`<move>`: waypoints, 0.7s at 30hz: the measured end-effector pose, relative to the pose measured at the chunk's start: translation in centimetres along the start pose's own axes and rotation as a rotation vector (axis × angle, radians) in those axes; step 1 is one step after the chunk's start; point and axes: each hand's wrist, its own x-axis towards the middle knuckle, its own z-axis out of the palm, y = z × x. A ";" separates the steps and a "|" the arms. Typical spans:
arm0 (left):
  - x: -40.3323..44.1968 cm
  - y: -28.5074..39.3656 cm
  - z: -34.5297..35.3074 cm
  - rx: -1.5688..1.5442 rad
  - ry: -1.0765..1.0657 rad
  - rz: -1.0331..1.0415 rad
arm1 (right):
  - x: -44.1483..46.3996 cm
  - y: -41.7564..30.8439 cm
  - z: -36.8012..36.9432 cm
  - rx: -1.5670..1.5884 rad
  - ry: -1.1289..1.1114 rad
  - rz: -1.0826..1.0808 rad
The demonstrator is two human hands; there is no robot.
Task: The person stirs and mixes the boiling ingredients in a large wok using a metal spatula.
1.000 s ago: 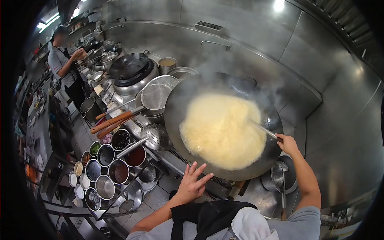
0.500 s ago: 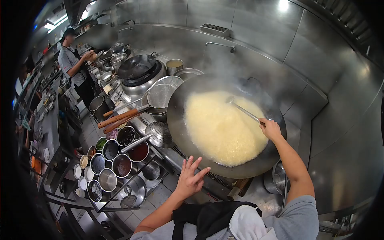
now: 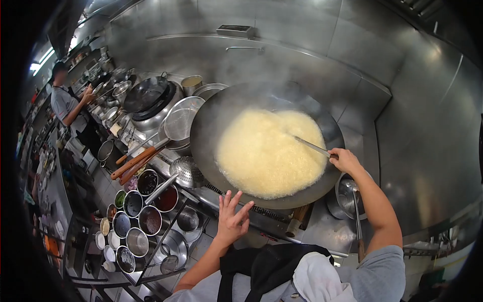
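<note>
A large wok holds a bubbling, foamy pale-yellow liquid, with steam rising off it. My right hand is closed around the handle of a metal ladle at the wok's right side. The ladle slants down to the left, and its bowl is sunk in the foam. Just in front of the wok's near rim, my left hand is raised with its fingers spread and nothing in it.
Left of the wok lie a perforated skimmer and a round mesh strainer with wooden handles nearby. Several sauce pots crowd a low rack. A metal pot sits at right. A second wok and another person are farther left.
The view has shifted, so the wok appears farther left. The ladle's bowl, visible on the foam before, has gone under the liquid. My left hand stays spread near the rim.
</note>
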 end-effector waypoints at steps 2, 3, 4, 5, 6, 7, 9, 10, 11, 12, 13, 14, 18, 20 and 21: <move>-0.2 -0.5 0.2 -0.023 -0.010 0.022 | -2.4 1.0 -0.5 0.020 -0.010 0.026; -0.3 -0.8 0.3 -0.044 0.002 0.025 | -3.7 1.6 -0.8 0.054 -0.010 0.022; -0.4 -1.0 0.4 -0.064 0.015 0.027 | -5.0 1.8 -1.1 0.088 -0.010 0.018; -0.4 -1.1 0.5 -0.073 0.008 0.031 | -6.8 0.9 -2.1 0.064 -0.013 0.027; -0.4 -1.2 0.6 -0.082 0.015 0.037 | -8.0 1.4 -2.2 0.063 -0.014 0.038; -0.5 -1.3 0.6 -0.091 0.022 0.042 | -9.3 2.5 -2.1 0.107 -0.028 0.026; -0.6 -1.5 0.7 -0.106 0.031 0.048 | -11.8 2.4 -2.8 0.164 -0.083 0.029; -0.6 -1.6 0.8 -0.115 0.049 0.051 | -13.2 2.2 -3.1 0.164 -0.086 0.035; -0.7 -1.8 0.8 -0.118 0.044 0.050 | -14.7 2.2 -3.2 0.197 -0.124 0.075; -0.7 -2.1 0.8 -0.147 0.052 0.051 | -15.9 1.9 -3.4 0.230 -0.164 0.112; -0.8 -2.3 0.8 -0.173 0.060 0.051 | -17.1 1.2 -3.6 0.230 -0.170 0.111; -0.8 -2.5 0.6 -0.170 0.058 0.044 | -18.3 0.4 -3.9 0.287 -0.210 0.137; -0.7 -3.1 0.0 -0.194 0.018 0.079 | -20.3 -3.4 -4.4 0.527 -0.358 0.174; -0.7 -3.4 -0.3 -0.198 0.006 0.095 | -19.8 -4.4 -3.0 0.604 -0.414 0.178; -0.7 -3.6 -0.5 -0.207 -0.009 0.112 | -19.4 -5.1 -2.3 0.632 -0.436 0.134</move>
